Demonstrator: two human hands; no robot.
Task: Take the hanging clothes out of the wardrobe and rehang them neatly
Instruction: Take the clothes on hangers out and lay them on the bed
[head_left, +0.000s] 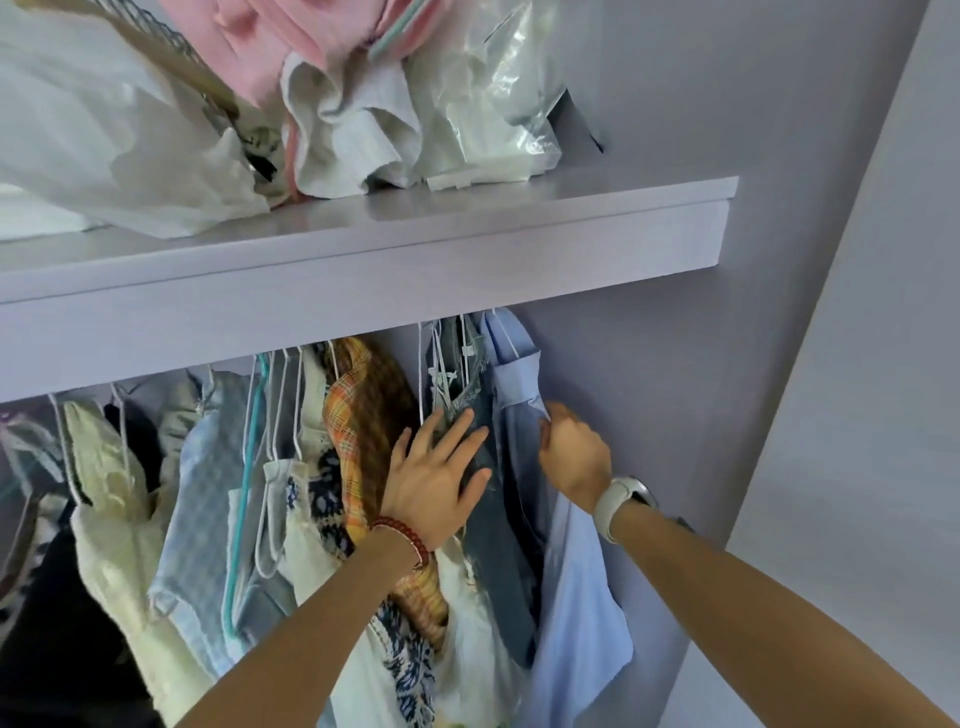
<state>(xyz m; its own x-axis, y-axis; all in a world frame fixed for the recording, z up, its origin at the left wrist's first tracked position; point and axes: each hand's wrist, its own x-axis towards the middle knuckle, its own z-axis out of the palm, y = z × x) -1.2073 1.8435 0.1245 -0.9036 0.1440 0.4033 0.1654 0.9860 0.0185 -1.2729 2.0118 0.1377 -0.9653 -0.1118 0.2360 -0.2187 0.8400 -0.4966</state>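
The left hand (434, 480) is held flat, its fingers straight and spread apart, and is pressed against the denim garment (485, 467) hanging at the right end of the wardrobe row. The right hand (574, 457) is closed, its fingers curled round the edge of the light blue shirt (524, 384), which hangs last in the row, beside the side wall (649, 395). A plaid garment (363, 405) is hung just left of the left hand. Bags and folded cloth are stored on the shelf (467, 228) above.
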